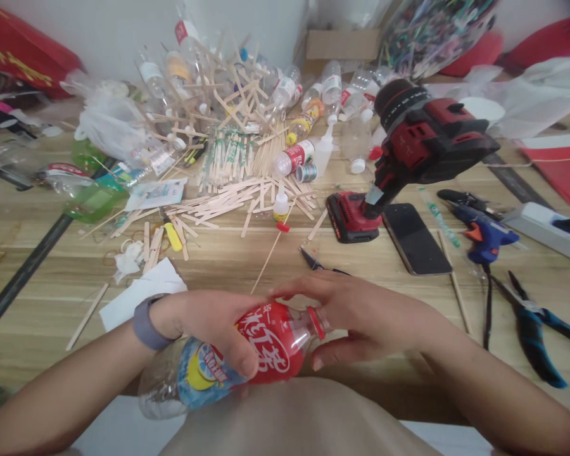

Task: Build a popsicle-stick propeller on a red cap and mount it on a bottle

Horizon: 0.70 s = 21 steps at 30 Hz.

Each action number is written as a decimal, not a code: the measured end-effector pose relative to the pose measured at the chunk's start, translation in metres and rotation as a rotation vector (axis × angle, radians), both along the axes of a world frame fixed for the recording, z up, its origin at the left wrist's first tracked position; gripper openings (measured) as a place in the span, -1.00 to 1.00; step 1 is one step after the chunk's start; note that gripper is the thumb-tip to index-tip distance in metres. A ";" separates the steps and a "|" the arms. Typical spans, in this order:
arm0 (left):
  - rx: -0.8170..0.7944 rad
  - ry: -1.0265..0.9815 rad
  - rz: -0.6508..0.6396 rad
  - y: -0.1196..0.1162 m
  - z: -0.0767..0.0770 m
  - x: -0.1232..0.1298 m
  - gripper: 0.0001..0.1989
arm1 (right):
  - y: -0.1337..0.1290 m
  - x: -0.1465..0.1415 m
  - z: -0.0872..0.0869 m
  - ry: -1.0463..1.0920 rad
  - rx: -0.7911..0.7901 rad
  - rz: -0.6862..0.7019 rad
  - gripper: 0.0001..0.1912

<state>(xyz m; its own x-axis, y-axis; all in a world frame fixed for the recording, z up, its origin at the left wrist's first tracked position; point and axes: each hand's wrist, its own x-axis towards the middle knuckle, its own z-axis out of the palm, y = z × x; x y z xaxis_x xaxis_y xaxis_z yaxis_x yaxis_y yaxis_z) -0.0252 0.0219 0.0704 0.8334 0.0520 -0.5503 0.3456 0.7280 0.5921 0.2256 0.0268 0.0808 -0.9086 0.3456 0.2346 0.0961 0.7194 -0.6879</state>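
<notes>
A clear plastic bottle with a red and blue label lies on its side in front of my body, its neck pointing right. My left hand, with a grey band at the wrist, is wrapped over the middle of the bottle. At the neck, beside the red ring, is my right hand, thumb and forefinger apart on either side of it. Whether the right fingers touch the neck I cannot tell. Just beyond my hands are a thin wooden stick and dark-bladed scissors, partly hidden.
A red and black cordless drill stands upright near a phone. To the right are a blue glue gun, pliers and a power strip. Wooden sticks and several bottles crowd the back of the table.
</notes>
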 end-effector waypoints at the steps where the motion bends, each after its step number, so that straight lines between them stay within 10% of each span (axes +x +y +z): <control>1: -0.009 -0.011 -0.002 0.000 0.001 -0.001 -0.37 | 0.000 0.002 0.001 0.003 -0.009 -0.005 -0.66; 13: -0.010 -0.053 -0.017 0.000 0.006 0.002 -0.41 | 0.000 0.010 -0.003 0.179 -0.229 -0.052 -0.82; 21: 0.004 0.017 0.049 -0.003 0.005 -0.004 -0.30 | -0.008 0.015 -0.009 0.276 -0.254 -0.330 -0.90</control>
<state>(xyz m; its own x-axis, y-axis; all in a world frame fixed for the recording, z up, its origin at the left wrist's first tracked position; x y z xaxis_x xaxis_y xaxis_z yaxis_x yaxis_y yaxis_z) -0.0289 0.0192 0.0753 0.8204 0.0951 -0.5638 0.3192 0.7420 0.5896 0.2402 0.0185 0.0722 -0.6567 0.6820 0.3218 0.0800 0.4873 -0.8695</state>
